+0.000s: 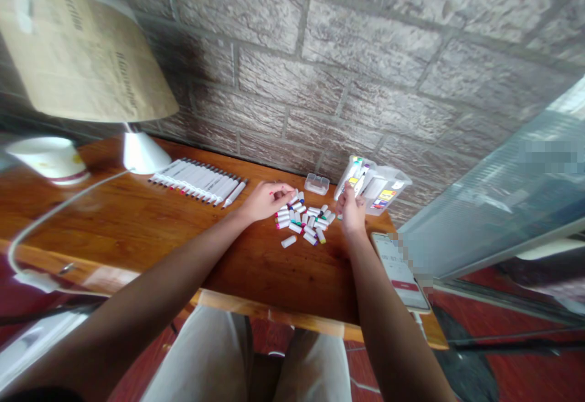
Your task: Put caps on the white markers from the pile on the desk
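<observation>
My left hand (270, 200) reaches over the left edge of a loose pile of white marker caps (309, 229) with coloured ends. Its thumb and fingers come together at a cap (295, 195) at the back of the pile. To the right of the pile, my right hand (351, 212) is closed, fingers curled in front of a clear plastic marker case (388, 186). What those fingers hold, if anything, is hidden. Left of my hands, several white markers (201, 181) lie side by side in a slanted row.
A small clear box (317, 184) sits against the brick wall behind the caps. At the right edge of the wooden table (283, 280) lies a phone (402, 274) with a cable. A lamp (141, 152), its white cord and a paper cup (50, 161) occupy the left side.
</observation>
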A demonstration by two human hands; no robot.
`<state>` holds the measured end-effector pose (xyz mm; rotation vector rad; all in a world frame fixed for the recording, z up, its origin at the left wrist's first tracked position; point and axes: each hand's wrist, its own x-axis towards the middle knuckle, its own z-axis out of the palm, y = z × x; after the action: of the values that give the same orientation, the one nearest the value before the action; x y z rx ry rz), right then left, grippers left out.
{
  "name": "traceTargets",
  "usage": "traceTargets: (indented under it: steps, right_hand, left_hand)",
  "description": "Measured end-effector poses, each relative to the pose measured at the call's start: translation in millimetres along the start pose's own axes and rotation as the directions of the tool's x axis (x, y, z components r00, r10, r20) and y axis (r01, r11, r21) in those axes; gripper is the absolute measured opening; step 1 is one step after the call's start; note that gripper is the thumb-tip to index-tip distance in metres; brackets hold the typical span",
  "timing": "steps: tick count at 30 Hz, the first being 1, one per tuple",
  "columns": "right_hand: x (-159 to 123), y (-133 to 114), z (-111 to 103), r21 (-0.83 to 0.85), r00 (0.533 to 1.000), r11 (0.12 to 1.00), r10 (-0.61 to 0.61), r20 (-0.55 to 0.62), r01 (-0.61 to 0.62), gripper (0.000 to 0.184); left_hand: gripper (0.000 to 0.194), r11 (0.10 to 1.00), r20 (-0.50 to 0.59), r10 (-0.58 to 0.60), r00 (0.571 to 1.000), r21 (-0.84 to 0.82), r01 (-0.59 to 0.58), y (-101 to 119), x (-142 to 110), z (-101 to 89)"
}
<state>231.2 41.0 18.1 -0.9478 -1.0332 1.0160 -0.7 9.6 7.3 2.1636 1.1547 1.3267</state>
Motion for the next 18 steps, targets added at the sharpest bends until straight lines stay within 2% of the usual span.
traceTargets:
  steps: [4,10,15,18]
  right_hand:
    - [4.8,14.7,-4.9,-0.186,0.992,0.982,0.013,-0.126,-0.037,0.045]
    - [13.9,29.7,-10.5,-0.235,0.987,0.971,0.007,-0.163,-0.046,0.038]
    - [11.2,21.2,-7.8,-0.235,0.98,0.97,-0.101,-0.172,0.059,0.037]
    - [9.0,13.1,-7.0,-0.191,0.976,0.978,-0.123,-0.179,0.088,0.041]
  left_hand:
    - [0.028,1.0,-0.01,0.01,1.0,-0.001,-0.01,2.3,0.4,-1.2]
    - [0.029,1.0,0.006,0.008,1.0,0.01,-0.008,2.3,0.8,-0.6]
    - [0.027,1.0,-0.008,0.024,1.0,0.016,-0.024,0.9,0.3,-0.6]
    - [0.026,0.999,-0.014,0.031,0.999,0.02,-0.031,2.5,0.1,-1.2]
